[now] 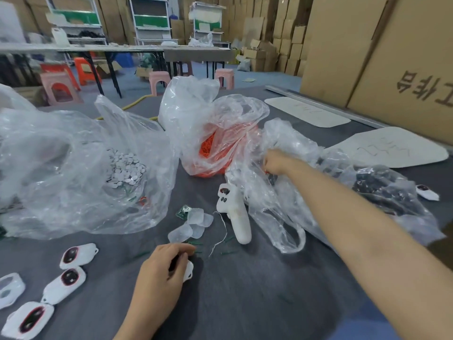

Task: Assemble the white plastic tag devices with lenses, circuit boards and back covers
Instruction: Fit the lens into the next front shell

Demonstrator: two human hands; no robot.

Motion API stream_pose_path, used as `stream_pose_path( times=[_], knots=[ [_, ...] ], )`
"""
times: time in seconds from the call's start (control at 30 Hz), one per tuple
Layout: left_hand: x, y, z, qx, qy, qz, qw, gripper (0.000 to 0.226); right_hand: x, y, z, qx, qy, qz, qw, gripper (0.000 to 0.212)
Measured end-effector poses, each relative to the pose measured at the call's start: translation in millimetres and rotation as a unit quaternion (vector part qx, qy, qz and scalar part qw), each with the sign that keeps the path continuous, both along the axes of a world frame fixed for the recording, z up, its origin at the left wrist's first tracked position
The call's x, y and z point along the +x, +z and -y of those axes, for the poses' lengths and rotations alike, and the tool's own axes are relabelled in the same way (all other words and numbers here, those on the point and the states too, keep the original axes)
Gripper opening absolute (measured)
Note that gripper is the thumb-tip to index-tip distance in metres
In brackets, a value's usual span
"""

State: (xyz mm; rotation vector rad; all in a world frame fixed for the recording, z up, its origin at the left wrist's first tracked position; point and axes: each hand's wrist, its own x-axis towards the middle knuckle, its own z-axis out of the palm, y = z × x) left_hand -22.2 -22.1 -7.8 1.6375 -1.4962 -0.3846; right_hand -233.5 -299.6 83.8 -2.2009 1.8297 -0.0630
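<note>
Your left hand (161,271) grips a white tag shell (189,268). Your right hand (274,163) digs into the clear bag (277,212), grip unclear. Snagged plastic could spill parts.

Left hand (163,268) curled, close in; right hand (274,163) outstretched, fingers curled.

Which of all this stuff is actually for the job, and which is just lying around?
For the job: white tag shell in the left hand, clear lenses, circuit board, tags at lower left.
Lying about: pink stools, cardboard boxes, white boards.
</note>
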Motion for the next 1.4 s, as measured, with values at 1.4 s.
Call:
stream_pose_path(
  times=[1.4],
  knots=[
    [23,11,-7,-0.064,0.117,-0.061,0.989,0.026,91,7,-190,0.214,0.008,0.699,0.683,0.027]
  ],
)
